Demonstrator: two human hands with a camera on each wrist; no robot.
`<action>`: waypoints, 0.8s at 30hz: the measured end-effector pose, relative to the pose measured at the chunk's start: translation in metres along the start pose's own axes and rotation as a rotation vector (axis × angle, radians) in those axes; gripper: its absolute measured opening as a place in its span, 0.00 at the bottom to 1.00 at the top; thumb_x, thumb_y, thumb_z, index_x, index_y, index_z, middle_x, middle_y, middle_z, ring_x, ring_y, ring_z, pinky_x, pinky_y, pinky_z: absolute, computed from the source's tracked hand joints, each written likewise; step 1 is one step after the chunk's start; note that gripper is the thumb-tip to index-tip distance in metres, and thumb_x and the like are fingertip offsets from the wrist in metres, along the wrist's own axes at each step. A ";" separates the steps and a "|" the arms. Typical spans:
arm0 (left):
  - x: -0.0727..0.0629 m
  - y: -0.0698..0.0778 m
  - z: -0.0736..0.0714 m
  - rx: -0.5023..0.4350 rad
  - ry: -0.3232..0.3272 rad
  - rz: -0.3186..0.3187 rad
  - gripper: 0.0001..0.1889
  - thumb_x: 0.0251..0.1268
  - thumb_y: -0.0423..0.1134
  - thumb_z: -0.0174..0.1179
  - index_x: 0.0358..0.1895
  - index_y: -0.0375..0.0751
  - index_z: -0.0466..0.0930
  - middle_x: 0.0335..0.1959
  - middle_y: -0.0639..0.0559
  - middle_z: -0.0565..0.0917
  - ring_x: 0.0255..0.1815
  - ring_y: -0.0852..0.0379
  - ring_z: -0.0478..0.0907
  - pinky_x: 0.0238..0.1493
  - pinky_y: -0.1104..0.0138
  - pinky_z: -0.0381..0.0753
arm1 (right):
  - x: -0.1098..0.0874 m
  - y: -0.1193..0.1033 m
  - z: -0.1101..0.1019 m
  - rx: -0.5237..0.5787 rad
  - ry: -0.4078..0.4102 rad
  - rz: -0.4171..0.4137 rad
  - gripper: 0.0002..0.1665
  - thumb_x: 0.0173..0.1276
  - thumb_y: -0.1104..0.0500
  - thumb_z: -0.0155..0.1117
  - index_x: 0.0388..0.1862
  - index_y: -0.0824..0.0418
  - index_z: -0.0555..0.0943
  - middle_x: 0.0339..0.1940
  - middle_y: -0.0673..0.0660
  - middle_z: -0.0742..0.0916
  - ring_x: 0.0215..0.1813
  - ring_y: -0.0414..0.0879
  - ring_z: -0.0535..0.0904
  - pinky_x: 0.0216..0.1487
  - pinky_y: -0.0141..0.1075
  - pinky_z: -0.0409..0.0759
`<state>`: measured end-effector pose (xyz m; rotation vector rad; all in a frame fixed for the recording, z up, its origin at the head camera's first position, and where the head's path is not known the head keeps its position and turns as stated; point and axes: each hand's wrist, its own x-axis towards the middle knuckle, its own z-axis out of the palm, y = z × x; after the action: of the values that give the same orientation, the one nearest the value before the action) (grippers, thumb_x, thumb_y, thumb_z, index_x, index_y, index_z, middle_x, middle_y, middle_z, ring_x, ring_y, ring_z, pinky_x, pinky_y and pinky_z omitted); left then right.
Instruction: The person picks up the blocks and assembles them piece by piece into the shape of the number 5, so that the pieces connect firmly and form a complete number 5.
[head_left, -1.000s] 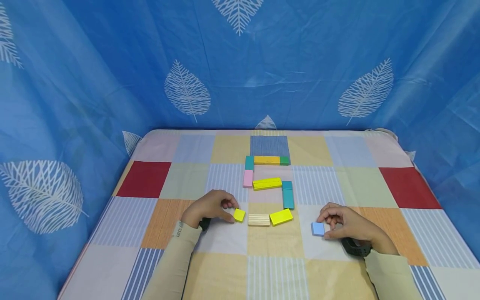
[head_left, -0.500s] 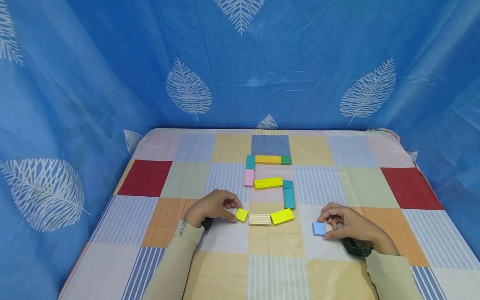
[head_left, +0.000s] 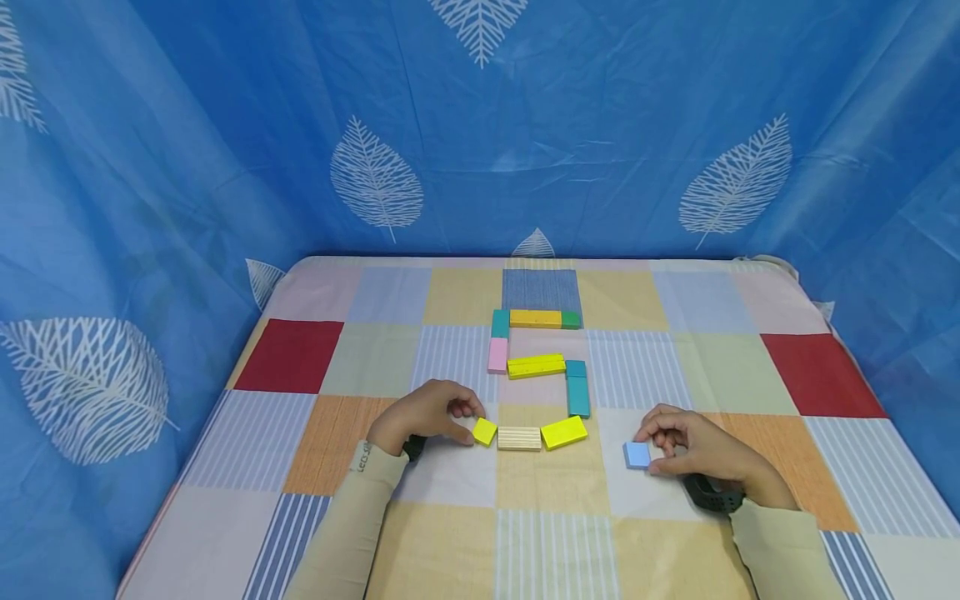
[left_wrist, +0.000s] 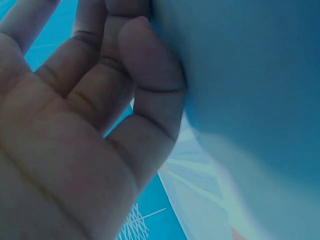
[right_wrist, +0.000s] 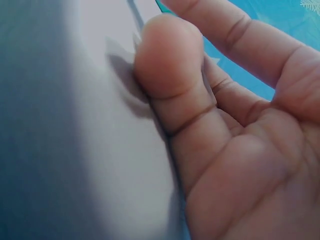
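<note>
My left hand [head_left: 431, 417] pinches a small yellow block [head_left: 484, 432] between thumb and fingers, its corner right at the left end of a pale striped wooden block [head_left: 519, 439]. A longer yellow block [head_left: 564, 433] lies tilted at that block's right end. Off to the right, my right hand [head_left: 697, 450] holds a light blue block [head_left: 637, 455] by its right side, thumb in front and fingers behind. In the left wrist view, curled fingers [left_wrist: 155, 95] lie close to the cloth and no block shows. The right wrist view likewise shows only bent fingers [right_wrist: 170, 60] against the cloth.
Farther back, teal blocks [head_left: 577, 396], yellow sticks [head_left: 536, 367], a pink block [head_left: 498, 356], another teal block [head_left: 500, 323], an orange block [head_left: 536, 319] and a green block [head_left: 571, 320] form a winding line on the patchwork cloth [head_left: 555, 546]. A blue leaf-print curtain [head_left: 600, 150] surrounds the table.
The left hand has slid the small yellow block slightly right, up to the striped wooden block, and turned it a little. The right hand with the light blue block has hardly moved.
</note>
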<state>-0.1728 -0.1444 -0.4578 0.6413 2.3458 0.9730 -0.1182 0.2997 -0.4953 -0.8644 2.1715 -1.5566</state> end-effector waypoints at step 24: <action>0.000 -0.001 -0.001 0.011 -0.023 0.021 0.16 0.56 0.29 0.82 0.48 0.40 0.90 0.35 0.57 0.80 0.39 0.60 0.72 0.45 0.70 0.75 | 0.004 -0.009 0.005 -0.116 0.089 0.083 0.14 0.65 0.72 0.78 0.48 0.69 0.87 0.31 0.55 0.81 0.31 0.43 0.75 0.30 0.32 0.75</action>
<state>-0.1733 -0.1456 -0.4577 0.6790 2.3304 0.9580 -0.1152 0.2914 -0.4882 -0.7423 2.3491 -1.4682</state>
